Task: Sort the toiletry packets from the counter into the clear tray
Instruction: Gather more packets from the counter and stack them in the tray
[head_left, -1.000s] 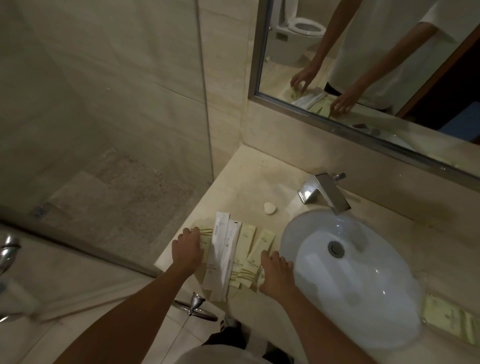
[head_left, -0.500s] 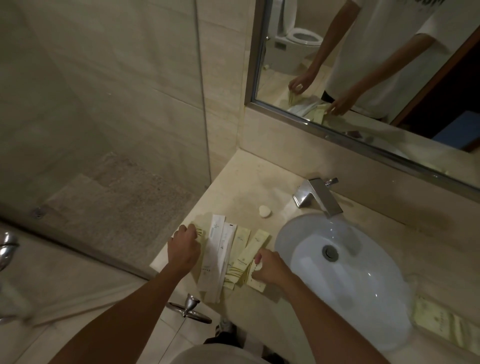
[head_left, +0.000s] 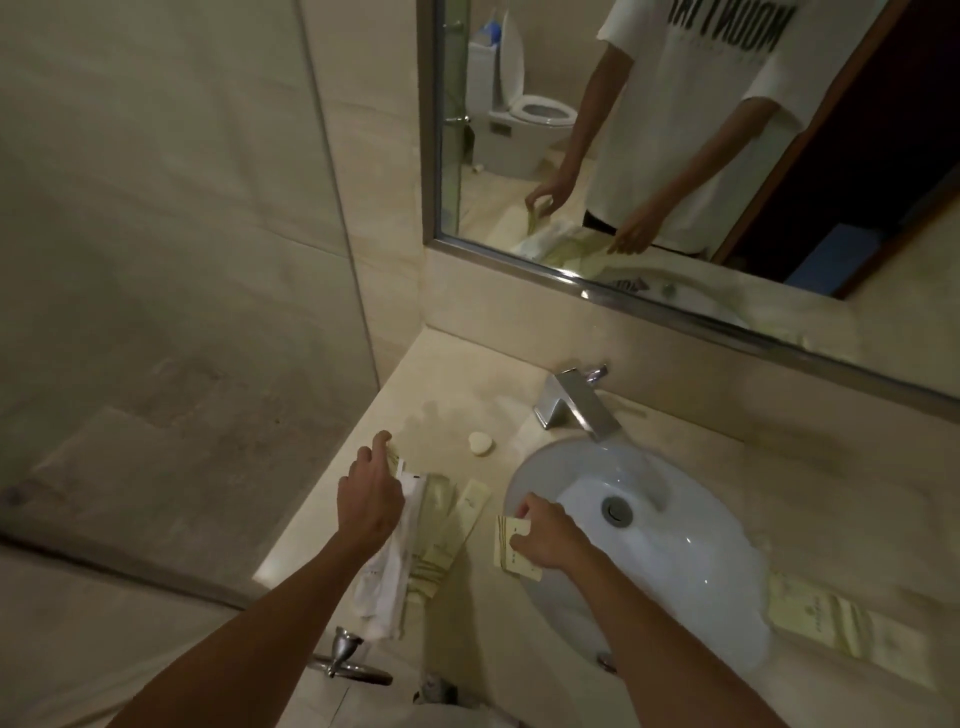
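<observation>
A fan of pale yellow and white toiletry packets (head_left: 441, 525) lies on the beige counter (head_left: 447, 395) left of the sink. My left hand (head_left: 370, 499) rests over the left side of the pile, fingers pinching a yellow packet (head_left: 394, 460) at its far edge. Over the sink's left rim, my right hand (head_left: 545, 535) grips a small cream packet (head_left: 511, 548). Long white packets (head_left: 384, 582) run under my left wrist. I cannot make out a clear tray.
A white oval sink (head_left: 649, 551) with a chrome tap (head_left: 574, 408) fills the counter's middle. A small white soap (head_left: 479, 443) lies behind the pile. More yellow packets (head_left: 831, 618) sit right of the sink. A glass shower screen (head_left: 208, 312) stands left, a mirror (head_left: 675, 156) behind.
My right hand has pulled a cream packet away from the pile toward the sink rim. My left hand has shifted forward and closed its fingers on a yellow packet.
</observation>
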